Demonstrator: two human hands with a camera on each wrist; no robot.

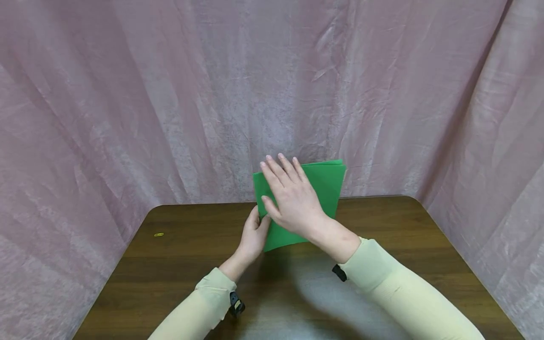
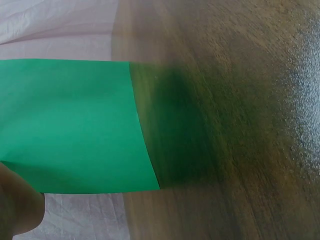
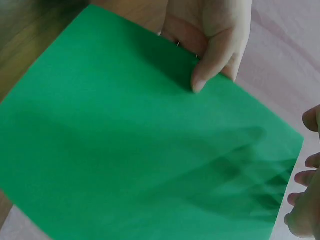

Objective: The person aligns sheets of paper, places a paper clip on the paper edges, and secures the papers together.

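Green paper [image 1: 327, 189] stands tilted above the table, and two layers show along its top edge in the head view. My left hand [image 1: 253, 236] pinches its left edge, with the thumb [image 3: 212, 60] on the near face and the other fingers behind. In front of the paper is my right hand [image 1: 293, 198], its fingers straight and spread, tips reaching past the top edge. The right wrist view shows these fingertips [image 3: 305, 177] beside the paper's edge, casting shadows on it. The left wrist view has the paper's lower part [image 2: 70, 125] over the tabletop.
A small yellow paper clip [image 1: 159, 234] lies on the left side of the brown wooden table [image 1: 191, 264]. Pink curtains [image 1: 212, 94] hang behind the table and at its sides. Glare brightens the near middle of the tabletop.
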